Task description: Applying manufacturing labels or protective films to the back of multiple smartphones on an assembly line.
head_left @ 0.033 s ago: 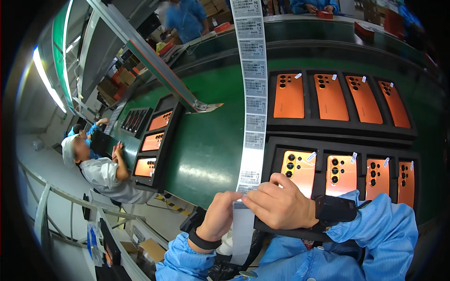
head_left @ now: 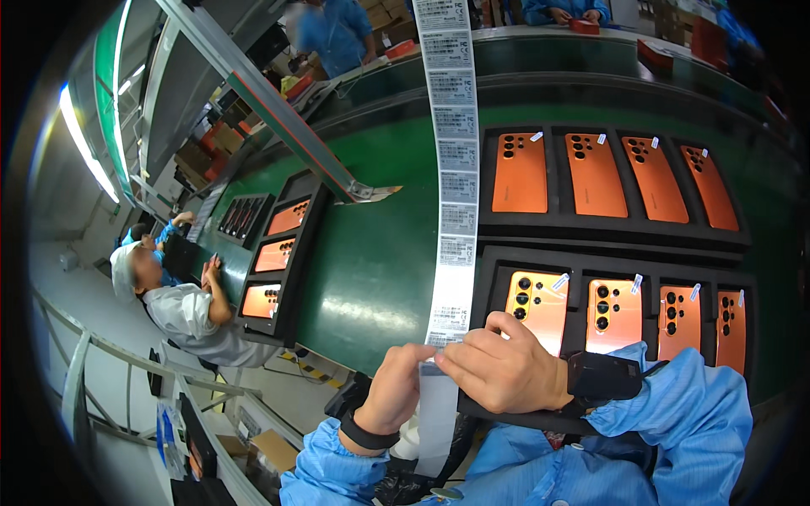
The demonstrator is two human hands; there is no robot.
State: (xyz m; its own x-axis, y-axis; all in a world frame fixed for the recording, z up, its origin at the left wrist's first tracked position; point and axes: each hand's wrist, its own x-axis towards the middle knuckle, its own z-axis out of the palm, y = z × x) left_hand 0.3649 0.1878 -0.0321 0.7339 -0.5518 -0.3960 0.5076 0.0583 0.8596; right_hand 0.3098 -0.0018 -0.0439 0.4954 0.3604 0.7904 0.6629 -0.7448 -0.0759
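Nearest, two bare hands meet above the lap, in loose, wrinkled light-blue sleeves [head_left: 688, 413]; a smooth black band [head_left: 367, 433] rings the left wrist and a boxy black device [head_left: 603, 375] is strapped to the right. The left hand [head_left: 392, 384] and the right hand [head_left: 504, 367] each pinch the label strip [head_left: 454, 287] between thumb and fingertips, the right hand's other fingers curled in. The strip is a thin, flexible ribbon of glossy white backing with rectangular, finely printed grey labels. Its long axis runs away from the person, nearly straight up the view, bowing slightly; beneath the hands, a bare translucent tail [head_left: 437, 417] hangs downward. Just right of it, a matte black foam tray [head_left: 578, 308] cradles shiny orange phones [head_left: 614, 325] in separate slots, backs up, round lenses showing. Behind it lies a similar foam tray [head_left: 559, 181] with four more. Both rest on a smooth green work surface [head_left: 363, 278]. Farther left sits a person in a white cap [head_left: 181, 308]; blue-clad workers [head_left: 337, 38] are farthest off. Compared with the earlier frame, the strip's upper stretch lies very slightly farther left; hands and trays look unchanged.
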